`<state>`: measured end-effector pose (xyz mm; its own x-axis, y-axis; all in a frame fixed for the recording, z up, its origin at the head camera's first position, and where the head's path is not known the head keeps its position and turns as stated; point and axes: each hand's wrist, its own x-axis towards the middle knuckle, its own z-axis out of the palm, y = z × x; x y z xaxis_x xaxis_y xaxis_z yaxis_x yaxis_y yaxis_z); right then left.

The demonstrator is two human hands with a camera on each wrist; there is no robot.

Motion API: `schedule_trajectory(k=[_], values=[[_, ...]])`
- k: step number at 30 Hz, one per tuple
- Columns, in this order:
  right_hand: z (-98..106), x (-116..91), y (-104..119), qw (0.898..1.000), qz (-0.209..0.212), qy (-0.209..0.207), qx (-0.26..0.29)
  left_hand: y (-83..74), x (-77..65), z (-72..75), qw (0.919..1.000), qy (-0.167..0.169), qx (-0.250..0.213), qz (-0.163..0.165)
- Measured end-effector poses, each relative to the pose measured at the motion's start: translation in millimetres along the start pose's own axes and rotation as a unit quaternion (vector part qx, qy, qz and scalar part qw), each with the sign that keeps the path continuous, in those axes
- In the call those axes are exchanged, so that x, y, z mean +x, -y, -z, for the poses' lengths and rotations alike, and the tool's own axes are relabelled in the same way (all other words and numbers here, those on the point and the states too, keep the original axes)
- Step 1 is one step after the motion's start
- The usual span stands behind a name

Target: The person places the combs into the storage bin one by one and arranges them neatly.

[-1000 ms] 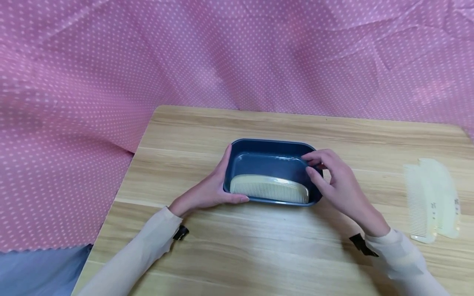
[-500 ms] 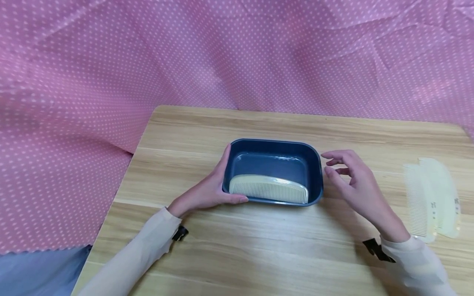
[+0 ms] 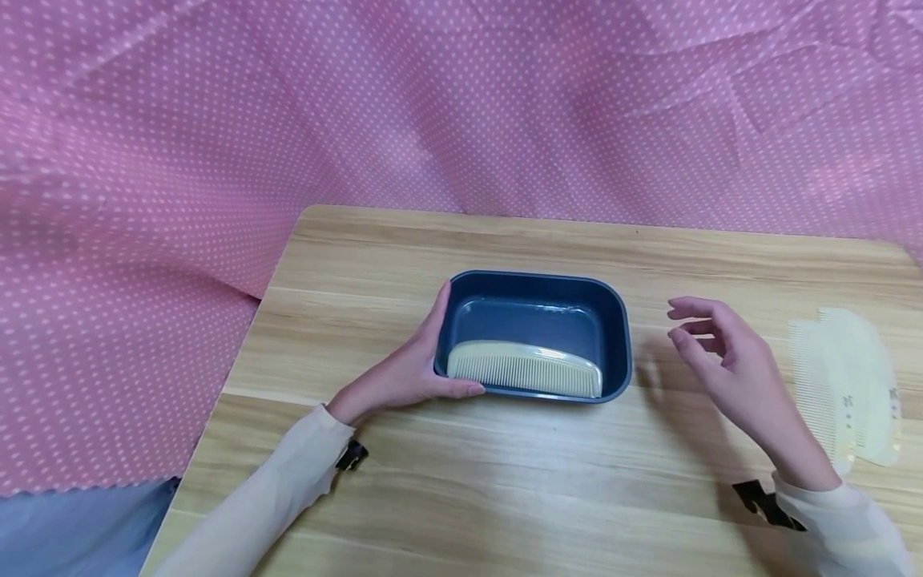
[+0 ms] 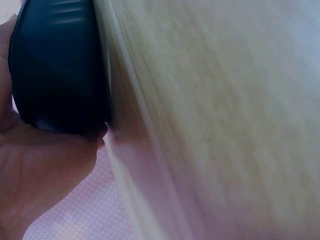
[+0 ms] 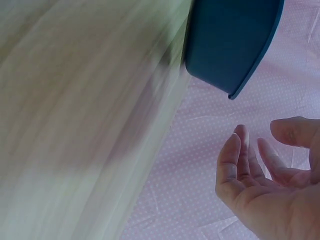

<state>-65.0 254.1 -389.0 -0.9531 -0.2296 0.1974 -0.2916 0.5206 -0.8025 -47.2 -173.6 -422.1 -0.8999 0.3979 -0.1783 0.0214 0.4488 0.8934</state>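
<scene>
A dark blue rectangular plastic box (image 3: 534, 320) stands on the table, its hollow side up. Inside, a cream-coloured comb (image 3: 525, 370) lies along the front wall with its teeth toward the front. My left hand (image 3: 414, 365) grips the box's left end, thumb along the front rim and fingers at the back left corner; the left wrist view shows the palm against the box wall (image 4: 57, 70). Off to the right of the box hovers my right hand (image 3: 735, 369), fingers loosely bent and holding nothing, as the right wrist view (image 5: 270, 185) also shows.
Two more pale combs, a left one (image 3: 822, 385) partly over a right one (image 3: 868, 385), lie at the table's right side, partly behind the right forearm. The wooden table (image 3: 505, 497) ends at a pink dotted cloth (image 3: 461, 104) behind and to the left.
My right hand has left the box's right end and moved right, away from it. The left hand, the box and the comb in it have stayed in place.
</scene>
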Motion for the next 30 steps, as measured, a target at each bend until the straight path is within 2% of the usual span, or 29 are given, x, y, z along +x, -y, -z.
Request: schedule_trajectory(k=[5, 14, 20, 30], values=[[9.9, -5.4, -7.2, 0.999, -0.033, -0.004, -0.015, -0.2, 0.4, -0.1, 0.9999, 0.003, -0.011, 0.003], [23.2, -9.5, -25.6, 0.998, -0.053, -0.014, -0.029, -1.5, 0.6, 1.0, 1.0000, 0.000, -0.004, 0.003], [36.2, -12.5, -32.0, 0.994, -0.082, 0.014, -0.074, -0.1, 2.3, 0.5, 1.0000, 0.000, -0.003, -0.002], [49.7, -16.1, -39.3, 0.984, -0.128, 0.057, -0.112, -2.0, 0.8, 1.5, 1.0000, -0.001, 0.002, -0.004]])
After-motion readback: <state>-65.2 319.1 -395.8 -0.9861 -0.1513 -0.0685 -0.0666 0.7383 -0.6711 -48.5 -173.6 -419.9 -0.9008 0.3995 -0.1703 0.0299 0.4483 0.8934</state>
